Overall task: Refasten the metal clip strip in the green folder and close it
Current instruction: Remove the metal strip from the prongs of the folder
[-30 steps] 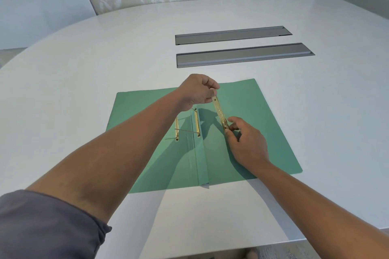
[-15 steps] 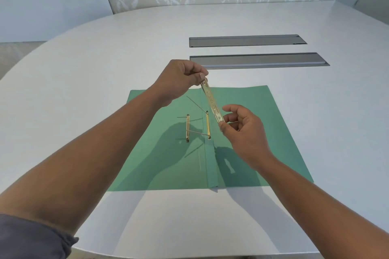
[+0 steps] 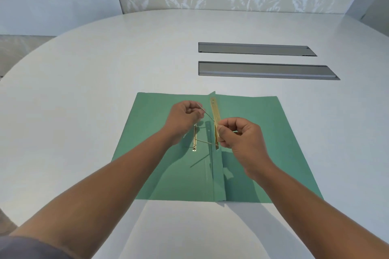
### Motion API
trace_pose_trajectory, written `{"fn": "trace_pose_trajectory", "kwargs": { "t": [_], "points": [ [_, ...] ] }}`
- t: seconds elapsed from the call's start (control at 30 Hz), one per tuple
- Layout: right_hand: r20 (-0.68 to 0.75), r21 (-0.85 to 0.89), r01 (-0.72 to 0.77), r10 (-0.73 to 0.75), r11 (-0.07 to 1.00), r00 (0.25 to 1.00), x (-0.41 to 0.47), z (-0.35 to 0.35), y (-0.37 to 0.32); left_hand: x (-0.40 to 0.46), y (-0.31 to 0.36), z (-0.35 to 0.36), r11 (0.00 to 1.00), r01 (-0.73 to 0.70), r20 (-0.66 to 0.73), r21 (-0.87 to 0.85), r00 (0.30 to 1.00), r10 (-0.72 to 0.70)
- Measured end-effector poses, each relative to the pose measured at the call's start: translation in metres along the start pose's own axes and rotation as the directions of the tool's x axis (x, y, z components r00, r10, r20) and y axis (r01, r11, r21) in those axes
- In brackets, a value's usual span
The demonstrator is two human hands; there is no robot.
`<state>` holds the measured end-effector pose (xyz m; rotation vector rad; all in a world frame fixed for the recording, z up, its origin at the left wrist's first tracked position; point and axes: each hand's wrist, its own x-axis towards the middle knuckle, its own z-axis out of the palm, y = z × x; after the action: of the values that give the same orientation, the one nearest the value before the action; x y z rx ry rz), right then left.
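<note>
The green folder (image 3: 248,143) is lying open and flat on the white table (image 3: 84,101), its spine fold running away from the viewer between the two forearms. The right hand (image 3: 242,139) is pinching the gold metal clip strip (image 3: 215,115) between thumb and fingertips near its lower half, holding it lengthwise just over the spine, with its far end pointing toward the folder's top edge. The left hand (image 3: 185,118) is curled closed and is gripping the upper thin prong (image 3: 205,112) at its tip; this prong is slanting down to the strip. A second thin prong (image 3: 205,142) is lying nearly level between the strip's near end and the gold base bar (image 3: 195,139), which is resting on the folder's left leaf (its upper part is hidden behind the left hand). Beyond the folder, well apart from it, two grey recessed slots (image 3: 263,70) are sitting parallel in the tabletop.
</note>
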<state>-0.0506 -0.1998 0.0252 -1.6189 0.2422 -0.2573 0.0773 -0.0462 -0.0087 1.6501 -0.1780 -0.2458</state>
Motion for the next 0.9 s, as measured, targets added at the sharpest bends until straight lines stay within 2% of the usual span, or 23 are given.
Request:
{"fn": "trace_pose_trajectory", "kwargs": {
  "t": [0.1, 0.33, 0.6, 0.9],
  "points": [
    [-0.013, 0.011, 0.001, -0.001, 1.0, 1.0, 0.003, 0.001, 0.0, -0.002, -0.003, 0.017, 0.996, -0.085, 0.01, -0.01, 0.996, 0.085],
    [-0.045, -0.015, 0.042, -0.043, 0.999, 0.998, 0.009, -0.004, 0.002, -0.003, -0.01, 0.033, 0.967, -0.219, 0.047, 0.134, 0.976, 0.214],
    [0.001, -0.023, 0.064, -0.064, 0.998, 0.998, 0.007, -0.004, 0.005, -0.006, -0.014, 0.038, 0.959, -0.239, 0.061, 0.151, 0.971, 0.232],
    [0.038, -0.029, 0.06, -0.059, 0.998, 0.998, 0.002, -0.004, 0.006, -0.003, -0.017, 0.038, 0.968, -0.192, 0.018, 0.161, 0.981, 0.192]
  ]
}}
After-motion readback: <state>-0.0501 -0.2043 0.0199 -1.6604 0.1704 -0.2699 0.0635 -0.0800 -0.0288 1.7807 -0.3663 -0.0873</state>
